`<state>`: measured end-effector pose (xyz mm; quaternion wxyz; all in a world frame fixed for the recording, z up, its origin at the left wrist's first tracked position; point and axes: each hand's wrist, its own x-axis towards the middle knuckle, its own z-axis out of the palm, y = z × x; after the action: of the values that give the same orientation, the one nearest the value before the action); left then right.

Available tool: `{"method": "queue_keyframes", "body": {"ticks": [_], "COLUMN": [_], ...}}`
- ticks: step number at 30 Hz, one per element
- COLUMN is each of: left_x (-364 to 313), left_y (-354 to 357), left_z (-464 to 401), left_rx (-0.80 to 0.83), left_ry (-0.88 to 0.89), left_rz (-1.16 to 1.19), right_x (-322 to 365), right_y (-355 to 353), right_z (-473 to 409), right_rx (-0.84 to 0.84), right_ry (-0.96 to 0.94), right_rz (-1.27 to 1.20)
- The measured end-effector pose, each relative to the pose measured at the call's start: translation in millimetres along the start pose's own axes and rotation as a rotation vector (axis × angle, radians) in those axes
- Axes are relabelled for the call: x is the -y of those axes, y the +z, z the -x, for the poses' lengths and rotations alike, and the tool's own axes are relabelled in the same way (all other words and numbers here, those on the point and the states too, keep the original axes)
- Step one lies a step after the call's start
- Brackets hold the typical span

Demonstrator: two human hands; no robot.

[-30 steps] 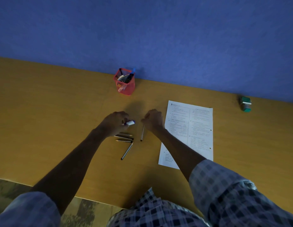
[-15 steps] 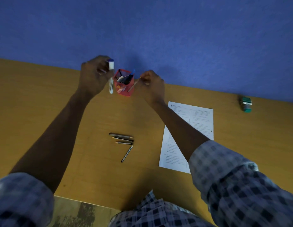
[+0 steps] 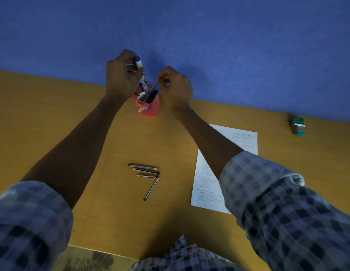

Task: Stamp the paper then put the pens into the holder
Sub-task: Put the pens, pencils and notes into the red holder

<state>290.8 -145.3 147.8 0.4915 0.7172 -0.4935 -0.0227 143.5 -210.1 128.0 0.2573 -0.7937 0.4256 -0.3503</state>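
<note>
Pens are what I am handling now: my left hand (image 3: 119, 79) pinches a white marker (image 3: 140, 69) with a blue cap near its top end, its lower end dipping into the red mesh holder (image 3: 147, 107), and my right hand (image 3: 175, 89) pinches a thin dark pen (image 3: 153, 87) by its upper end, tip angled down into the same holder. So each grip is pressed together on its own pen, with both held above the holder at 12 o'clock on the table (image 3: 52, 124), against the blue wall. Four more pencils (image 3: 145, 173) lie loose near the middle of the table, three side by side and one slanting away at 6 o'clock from them. From there, the printed paper (image 3: 242, 141) lies at 3 o'clock, partly under my right forearm, and the green stamp (image 3: 298, 127) sits well apart at 2 o'clock by the wall. I judge these pens light, stiff and smooth, so a fingertip pinch high on the barrel suits, letting the tip lead downward. Since the holder is already crowded and looks light, a hard push could tip it; the tips need to find gaps between the pens standing there. I cannot tell whether the paper bears a stamp mark.
</note>
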Motion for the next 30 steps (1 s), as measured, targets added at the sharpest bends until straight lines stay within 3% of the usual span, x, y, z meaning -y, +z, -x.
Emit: {"method": "queue_keyframes", "body": {"ticks": [9, 19, 30], "left_x": [29, 25, 32], "left_y": [24, 38, 30], "left_z": [3, 12, 12], "left_rx": [0.123, 0.103, 0.136], "left_ry": [-0.093, -0.089, -0.065], "left_rz": [-0.07, -0.386, -0.3], "right_x": [-7, -7, 14], "right_y": [25, 34, 25], "right_z": [-5, -9, -8], "right_rx": [0.129, 0.231, 0.211], "right_ry": [-0.108, -0.147, -0.156], "right_rz": [0.19, 0.267, 0.204]}}
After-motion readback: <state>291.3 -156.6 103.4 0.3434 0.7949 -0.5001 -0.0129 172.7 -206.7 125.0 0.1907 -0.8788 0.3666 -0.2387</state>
